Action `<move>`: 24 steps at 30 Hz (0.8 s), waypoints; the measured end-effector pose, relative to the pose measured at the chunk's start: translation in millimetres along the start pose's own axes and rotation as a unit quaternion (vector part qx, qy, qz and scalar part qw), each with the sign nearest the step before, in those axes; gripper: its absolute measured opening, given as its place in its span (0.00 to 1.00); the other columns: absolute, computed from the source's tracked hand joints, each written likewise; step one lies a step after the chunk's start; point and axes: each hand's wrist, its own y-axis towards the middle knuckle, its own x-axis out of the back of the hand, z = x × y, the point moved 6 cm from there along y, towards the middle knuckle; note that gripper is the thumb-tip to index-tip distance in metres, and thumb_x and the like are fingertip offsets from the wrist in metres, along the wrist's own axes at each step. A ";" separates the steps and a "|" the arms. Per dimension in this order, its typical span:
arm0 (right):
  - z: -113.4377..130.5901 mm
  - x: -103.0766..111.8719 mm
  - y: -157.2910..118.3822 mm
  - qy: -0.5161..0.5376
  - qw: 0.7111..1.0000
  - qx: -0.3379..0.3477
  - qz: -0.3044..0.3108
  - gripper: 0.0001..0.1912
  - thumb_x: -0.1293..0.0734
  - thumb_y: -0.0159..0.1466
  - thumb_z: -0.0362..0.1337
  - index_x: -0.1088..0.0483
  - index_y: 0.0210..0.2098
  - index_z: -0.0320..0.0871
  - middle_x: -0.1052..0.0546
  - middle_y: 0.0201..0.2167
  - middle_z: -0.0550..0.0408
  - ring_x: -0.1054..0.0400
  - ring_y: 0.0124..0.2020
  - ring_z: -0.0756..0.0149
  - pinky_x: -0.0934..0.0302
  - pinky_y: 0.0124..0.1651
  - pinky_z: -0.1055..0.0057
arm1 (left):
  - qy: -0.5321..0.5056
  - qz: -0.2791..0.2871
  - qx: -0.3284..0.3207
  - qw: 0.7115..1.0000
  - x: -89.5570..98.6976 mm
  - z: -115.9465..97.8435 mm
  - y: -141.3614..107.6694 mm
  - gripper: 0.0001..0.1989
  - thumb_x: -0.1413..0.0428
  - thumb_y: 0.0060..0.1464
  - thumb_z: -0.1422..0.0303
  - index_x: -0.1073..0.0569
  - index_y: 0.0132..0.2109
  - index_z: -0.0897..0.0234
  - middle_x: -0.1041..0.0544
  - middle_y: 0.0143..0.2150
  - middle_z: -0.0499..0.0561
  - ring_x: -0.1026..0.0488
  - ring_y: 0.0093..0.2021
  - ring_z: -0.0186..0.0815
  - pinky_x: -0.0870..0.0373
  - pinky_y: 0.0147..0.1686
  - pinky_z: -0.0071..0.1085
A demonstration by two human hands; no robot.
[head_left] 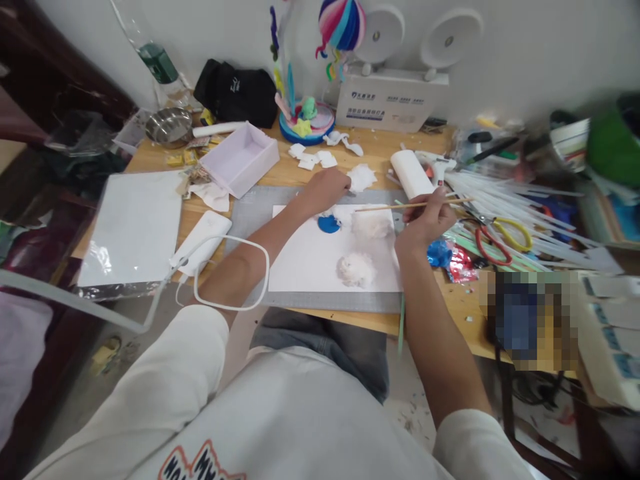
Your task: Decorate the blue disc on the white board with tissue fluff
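My right hand is closed round a thin wooden stick, whose tip points left over a white sheet. My left hand reaches to the sheet's back edge with its fingers pressed together near a small dark tip; what they hold is too small to name. Just below my left hand, a blue round piece lies on the sheet with whitish fluff at its upper edge. Two fluffy white clumps, one nearer the back and one nearer the front, rest right of it.
A grey cutting mat lies under the sheet. Behind are a lilac box, cotton pieces and a white roll. Scissors, a glue gun and clear sticks lie right; a power bank with a looped cable lies left.
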 end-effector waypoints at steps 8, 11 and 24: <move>16.2 -19.5 -30.2 0.037 0.991 -0.022 0.124 0.34 0.36 0.65 0.66 0.30 0.19 0.44 0.35 0.11 0.61 0.44 0.13 0.74 0.50 0.19 0.71 | 0.064 -0.029 -0.011 0.997 32.7 7.7 -4.4 0.16 0.49 0.63 0.79 0.17 0.48 0.66 0.17 0.45 0.62 0.21 0.51 0.51 0.27 0.50 0.44; 17.1 -23.2 -36.8 0.030 0.988 -0.008 0.154 0.33 0.35 0.64 0.65 0.28 0.21 0.43 0.33 0.13 0.60 0.41 0.14 0.72 0.47 0.20 0.71 | -0.015 -0.068 -0.005 0.998 51.2 11.9 -25.9 0.15 0.47 0.64 0.79 0.18 0.48 0.65 0.17 0.47 0.60 0.23 0.55 0.49 0.28 0.55 0.42; 12.2 -28.7 -46.4 0.011 0.982 -0.014 0.190 0.26 0.31 0.65 0.60 0.23 0.26 0.43 0.26 0.18 0.58 0.33 0.18 0.71 0.38 0.24 0.71 | -0.318 -0.027 0.076 0.945 25.2 4.0 -119.2 0.08 0.38 0.58 0.70 0.14 0.42 0.61 0.13 0.40 0.51 0.18 0.40 0.38 0.25 0.44 0.32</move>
